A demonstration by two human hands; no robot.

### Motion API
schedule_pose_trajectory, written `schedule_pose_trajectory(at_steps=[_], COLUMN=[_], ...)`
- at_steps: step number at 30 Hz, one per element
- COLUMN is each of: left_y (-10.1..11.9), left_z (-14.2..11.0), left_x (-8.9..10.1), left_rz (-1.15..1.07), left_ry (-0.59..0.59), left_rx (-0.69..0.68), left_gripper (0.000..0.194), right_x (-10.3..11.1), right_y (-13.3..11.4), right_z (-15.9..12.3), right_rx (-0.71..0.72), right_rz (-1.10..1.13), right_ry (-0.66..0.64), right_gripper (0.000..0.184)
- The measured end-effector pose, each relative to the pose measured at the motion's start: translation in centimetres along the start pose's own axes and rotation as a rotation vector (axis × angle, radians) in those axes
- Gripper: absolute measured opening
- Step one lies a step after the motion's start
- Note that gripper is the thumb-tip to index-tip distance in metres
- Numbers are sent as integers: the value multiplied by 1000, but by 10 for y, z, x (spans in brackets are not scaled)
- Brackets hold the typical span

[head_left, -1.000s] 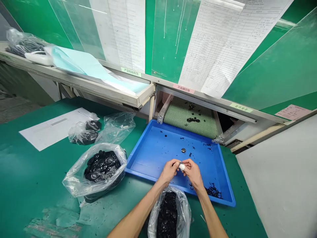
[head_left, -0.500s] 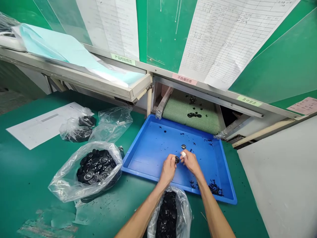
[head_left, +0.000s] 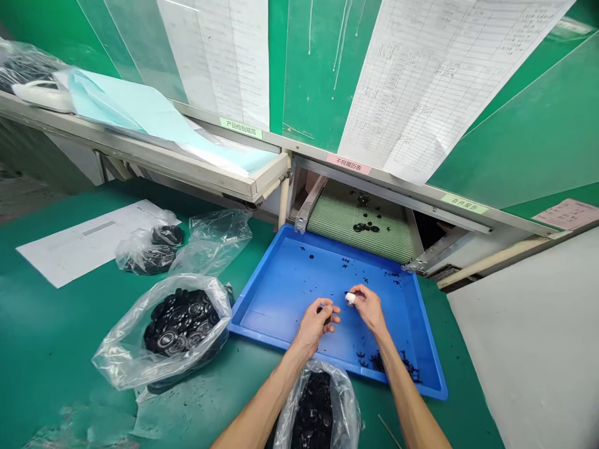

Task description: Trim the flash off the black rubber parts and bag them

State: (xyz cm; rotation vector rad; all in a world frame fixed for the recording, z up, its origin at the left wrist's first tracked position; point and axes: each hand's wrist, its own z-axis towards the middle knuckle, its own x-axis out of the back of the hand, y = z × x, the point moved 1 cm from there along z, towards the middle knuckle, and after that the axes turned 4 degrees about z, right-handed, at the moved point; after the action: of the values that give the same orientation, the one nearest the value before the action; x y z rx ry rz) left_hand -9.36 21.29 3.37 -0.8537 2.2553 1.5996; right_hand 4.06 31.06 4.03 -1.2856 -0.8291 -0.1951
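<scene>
Both my hands are over the blue tray (head_left: 281, 293). My left hand (head_left: 317, 319) is curled, with a small black round part (head_left: 322, 308) pinched at its fingertips. My right hand (head_left: 369, 307) is a little farther in. It wears a white cot on one fingertip, and its fingers are pinched on a black ring (head_left: 347, 292) lying on the tray floor. Black scraps (head_left: 388, 360) are scattered near the tray's front right. An open plastic bag of black parts (head_left: 314, 405) stands between my forearms at the table's near edge.
A larger open bag of black round parts (head_left: 180, 321) sits left of the tray, with smaller bags (head_left: 150, 249) and a paper sheet (head_left: 79, 240) behind it. A green ribbed belt (head_left: 337, 218) with a few black parts feeds into the tray's far side. A white surface (head_left: 528, 337) lies to the right.
My hands have parted. The left keeps its black part and has drawn back slightly; the right has reached forward to the black ring on the tray floor.
</scene>
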Motion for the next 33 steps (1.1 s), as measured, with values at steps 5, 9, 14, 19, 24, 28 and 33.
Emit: schedule_pose_trajectory(at_steps=[5,9,14,19,24,28,33], left_y=[-5,-5,-4,-8,-12,-7,2], left_z=[2,0,-2,-3,1,0,-5], left_x=[-2,-2,-2,-2,-2,-4,-6], left_rz=[153,275,361,559,469,229,126], left_ry=[-53,-57,-37,62,208,123,67], left_rx=[-27,-80,-173,-329,-293,-176,-124], left_gripper=[43,44,42,35,36,40,41], right_x=[-7,-8,-1,-13,-11,49,118], right_y=[-42,-52,-43,-38,-24,-22,-27], right_z=[-44,-53,-46,-41,-10,52,143], right_rx=[190,268,137,78,33,52,49], right_rz=[98,145,136,73,-3,-123,-146], right_ry=[-13,-50,-96,-93,-91,126,282], right_gripper=[23,32,34,25,30,39,44])
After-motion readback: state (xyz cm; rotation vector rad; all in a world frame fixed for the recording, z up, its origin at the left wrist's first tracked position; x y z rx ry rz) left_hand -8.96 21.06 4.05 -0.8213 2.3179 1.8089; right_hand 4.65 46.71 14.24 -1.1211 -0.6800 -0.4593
